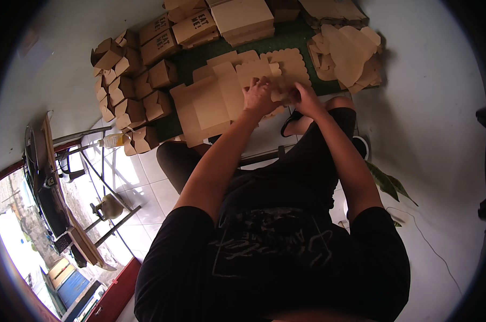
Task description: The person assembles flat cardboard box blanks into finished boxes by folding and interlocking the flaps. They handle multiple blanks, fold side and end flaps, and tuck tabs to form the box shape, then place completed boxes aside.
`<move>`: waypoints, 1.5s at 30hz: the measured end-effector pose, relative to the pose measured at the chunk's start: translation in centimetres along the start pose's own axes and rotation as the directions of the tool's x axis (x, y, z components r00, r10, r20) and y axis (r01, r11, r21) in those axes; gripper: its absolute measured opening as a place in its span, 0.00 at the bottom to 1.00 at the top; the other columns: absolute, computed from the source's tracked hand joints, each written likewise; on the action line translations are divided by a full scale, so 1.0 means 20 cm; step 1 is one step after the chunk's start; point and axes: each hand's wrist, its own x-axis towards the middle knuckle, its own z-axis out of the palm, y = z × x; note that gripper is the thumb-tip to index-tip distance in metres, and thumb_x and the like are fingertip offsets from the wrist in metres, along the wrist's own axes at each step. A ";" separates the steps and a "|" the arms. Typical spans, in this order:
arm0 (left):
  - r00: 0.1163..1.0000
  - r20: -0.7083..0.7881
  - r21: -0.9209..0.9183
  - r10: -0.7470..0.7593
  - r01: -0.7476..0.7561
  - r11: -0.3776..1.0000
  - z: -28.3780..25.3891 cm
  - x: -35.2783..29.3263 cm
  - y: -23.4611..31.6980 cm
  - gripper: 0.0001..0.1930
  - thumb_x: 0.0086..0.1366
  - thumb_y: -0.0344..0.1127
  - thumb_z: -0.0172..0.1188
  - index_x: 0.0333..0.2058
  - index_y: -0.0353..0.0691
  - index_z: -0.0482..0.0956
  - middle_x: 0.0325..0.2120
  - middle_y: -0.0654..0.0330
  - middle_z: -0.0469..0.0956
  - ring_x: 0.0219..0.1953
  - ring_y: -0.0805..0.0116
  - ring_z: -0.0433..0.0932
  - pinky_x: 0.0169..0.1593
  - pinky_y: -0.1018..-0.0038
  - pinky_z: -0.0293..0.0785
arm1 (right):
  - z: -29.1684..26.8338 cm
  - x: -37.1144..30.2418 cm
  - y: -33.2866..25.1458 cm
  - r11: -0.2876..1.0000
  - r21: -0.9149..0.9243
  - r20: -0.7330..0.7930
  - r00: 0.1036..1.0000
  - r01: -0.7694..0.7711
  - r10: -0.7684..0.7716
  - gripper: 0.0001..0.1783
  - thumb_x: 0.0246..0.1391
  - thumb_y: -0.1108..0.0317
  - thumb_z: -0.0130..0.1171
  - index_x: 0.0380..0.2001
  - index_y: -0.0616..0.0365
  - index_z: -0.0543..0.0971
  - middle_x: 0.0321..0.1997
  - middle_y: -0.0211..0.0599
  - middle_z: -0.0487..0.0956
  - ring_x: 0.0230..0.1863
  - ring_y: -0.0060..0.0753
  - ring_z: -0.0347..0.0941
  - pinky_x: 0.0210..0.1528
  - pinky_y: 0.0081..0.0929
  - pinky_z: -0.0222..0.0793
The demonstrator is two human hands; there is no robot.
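Observation:
A flat die-cut cardboard box blank (200,107), brown with scalloped flaps, lies unfolded in front of me, its near edge over my lap. On its right part rests my left hand (259,97), fingers bent and apart, thumb pointing right. My right hand (305,101) is close beside it at the scalloped flaps, fingertips toward the left hand. Motion smears those fingertips, so whether they grip a flap is unclear. Another scalloped piece of cardboard (291,63) shows just beyond the hands.
Folded brown boxes (130,112) stand in rows at the left of the green tabletop (192,59). More boxes (243,24) are stacked at the back. Loose flat cardboard (350,53) piles up at the right. A bottle (113,140) is by the left corner, near a metal frame (100,177).

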 end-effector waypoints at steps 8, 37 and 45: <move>0.994 -0.052 -0.189 0.099 -0.107 0.976 0.00 -0.02 -0.21 0.17 0.60 0.38 0.81 0.49 0.60 0.94 0.54 0.60 0.86 0.65 0.51 0.82 0.64 0.50 0.81 | -0.03 0.01 -0.14 1.000 0.024 -0.127 0.992 0.015 -0.012 0.09 0.75 0.71 0.64 0.54 0.58 0.82 0.45 0.49 0.90 0.51 0.57 0.90 0.52 0.46 0.84; 0.941 -0.335 -0.029 0.041 -0.054 0.998 -0.36 0.23 -0.28 0.32 0.66 0.43 0.79 0.68 0.62 0.81 0.61 0.58 0.80 0.66 0.47 0.78 0.64 0.46 0.75 | 0.11 0.46 -0.37 0.970 0.238 -0.317 0.940 -0.047 0.123 0.12 0.72 0.68 0.72 0.55 0.55 0.89 0.38 0.29 0.87 0.40 0.24 0.84 0.47 0.28 0.80; 0.982 -0.138 -0.204 0.126 -0.153 0.967 -0.53 0.38 -0.20 0.11 0.74 0.41 0.71 0.51 0.50 0.93 0.45 0.53 0.92 0.49 0.49 0.91 0.56 0.52 0.85 | 0.10 0.37 -0.54 0.966 0.257 -0.439 0.892 0.006 0.111 0.12 0.71 0.67 0.71 0.54 0.54 0.90 0.50 0.41 0.90 0.50 0.40 0.89 0.52 0.36 0.82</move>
